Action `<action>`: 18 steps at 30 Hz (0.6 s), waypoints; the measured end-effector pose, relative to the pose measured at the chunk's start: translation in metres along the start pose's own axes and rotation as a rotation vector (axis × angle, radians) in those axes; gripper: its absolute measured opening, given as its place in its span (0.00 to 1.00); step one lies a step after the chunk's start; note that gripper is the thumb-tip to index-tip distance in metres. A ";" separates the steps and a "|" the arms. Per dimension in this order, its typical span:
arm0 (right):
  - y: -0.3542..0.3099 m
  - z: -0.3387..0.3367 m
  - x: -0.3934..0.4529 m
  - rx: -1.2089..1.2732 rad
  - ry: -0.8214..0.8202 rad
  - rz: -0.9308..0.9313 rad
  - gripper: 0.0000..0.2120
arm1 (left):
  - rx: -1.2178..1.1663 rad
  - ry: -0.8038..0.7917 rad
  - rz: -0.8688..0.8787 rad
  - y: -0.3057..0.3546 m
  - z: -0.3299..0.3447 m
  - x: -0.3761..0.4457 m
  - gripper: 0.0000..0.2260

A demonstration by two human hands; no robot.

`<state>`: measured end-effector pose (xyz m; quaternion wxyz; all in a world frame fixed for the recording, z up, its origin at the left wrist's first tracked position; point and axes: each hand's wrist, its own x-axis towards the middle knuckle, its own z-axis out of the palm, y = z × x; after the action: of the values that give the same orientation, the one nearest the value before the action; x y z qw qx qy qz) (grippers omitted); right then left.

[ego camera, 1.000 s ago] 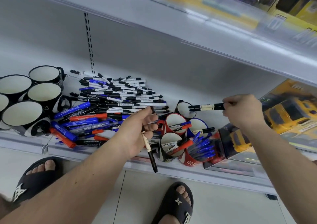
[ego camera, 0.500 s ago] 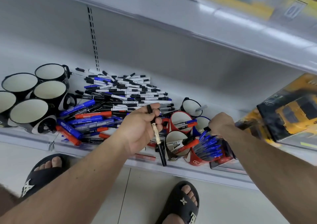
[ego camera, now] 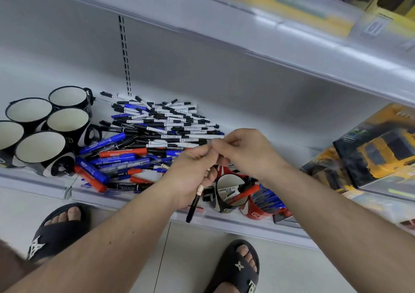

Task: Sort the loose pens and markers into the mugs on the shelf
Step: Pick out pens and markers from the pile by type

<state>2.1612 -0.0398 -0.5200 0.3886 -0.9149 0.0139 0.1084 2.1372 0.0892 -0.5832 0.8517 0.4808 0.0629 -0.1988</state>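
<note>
Between hands (ego camera: 215,158): black pen (ego camera: 195,200) (left grips).

A white metal shelf (ego camera: 258,222) runs across the view, its grey back panel (ego camera: 202,72) bearing a slotted upright strip (ego camera: 124,55) towards the left. An upper shelf (ego camera: 247,30) juts out above, its front edge lit bright. At the lower shelf's right end stand boxed yellow toy trucks (ego camera: 379,149). Pale floor tiles (ego camera: 190,259) lie below.
</note>
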 end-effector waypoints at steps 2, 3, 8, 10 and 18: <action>0.002 0.005 0.000 -0.061 0.014 0.022 0.16 | 0.060 -0.040 0.007 -0.002 0.001 -0.001 0.10; 0.005 0.005 0.000 -0.065 -0.002 0.037 0.16 | 0.099 -0.064 0.007 -0.002 0.000 -0.002 0.11; 0.013 -0.001 -0.006 0.181 -0.018 0.108 0.14 | 0.199 -0.172 -0.049 0.004 0.001 -0.006 0.13; 0.017 -0.014 -0.004 0.320 0.103 0.163 0.13 | 0.264 -0.177 -0.132 0.007 -0.001 -0.006 0.10; 0.040 -0.041 -0.008 0.652 0.181 0.240 0.06 | 0.766 0.062 0.116 0.004 -0.010 0.004 0.06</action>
<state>2.1566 -0.0972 -0.5187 0.6416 -0.7407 0.1896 0.0615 2.1436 0.0989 -0.5863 0.6178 0.7727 -0.0177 -0.1449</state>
